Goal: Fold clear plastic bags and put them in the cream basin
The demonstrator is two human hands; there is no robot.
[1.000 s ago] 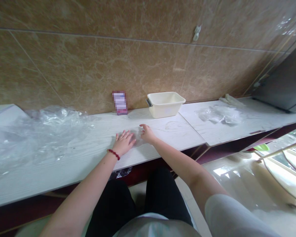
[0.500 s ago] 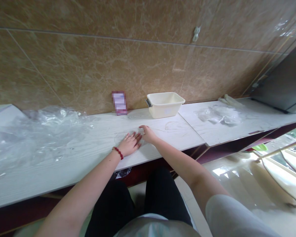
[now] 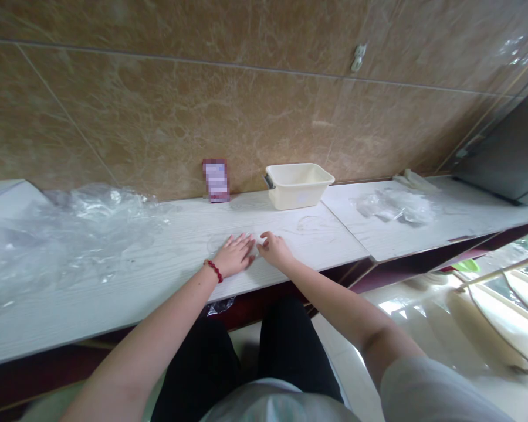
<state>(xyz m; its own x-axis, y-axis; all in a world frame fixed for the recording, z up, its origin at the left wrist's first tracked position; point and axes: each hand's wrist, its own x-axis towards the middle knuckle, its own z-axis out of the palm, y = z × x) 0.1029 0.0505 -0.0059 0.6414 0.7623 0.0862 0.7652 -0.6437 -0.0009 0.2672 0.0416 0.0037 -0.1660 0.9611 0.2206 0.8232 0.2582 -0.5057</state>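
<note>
Your left hand [image 3: 235,255] is open and flat, palm down on the worktop [image 3: 330,231], fingers fanned, and it isn't visibly gripping anything. Your right hand [image 3: 275,249] is curled, with the thumb and fingertips bunched and pointing back toward the left hand. The two hands are almost touching. Good, stay low like that: keep the left palm light and even, and let the right fingertips do the fine work at the surface.

Right under and just beyond the left fingers there seems to be a thin clear film [image 3: 215,243]. It's hard to make out against the pale wood grain, so I can't say for sure where its edge lies or whether the right hand has hold of it.

Both elbows are open and both forearms reach forward. The left forearm [image 3: 158,328] wears a red bead bracelet [image 3: 214,271] at the wrist, and the right forearm [image 3: 334,299] runs out of a grey sleeve [image 3: 435,392].

Farther out, a crumpled heap of clear plastic wrap [image 3: 92,228] spreads along the worktop to your left, and a smaller clear plastic bag [image 3: 391,208] lies to your right. Straight ahead, against the marble-look wall tiles [image 3: 246,99], sit a cream plastic tub [image 3: 297,187] and a small upright box [image 3: 215,180] with a blurred face.
</note>
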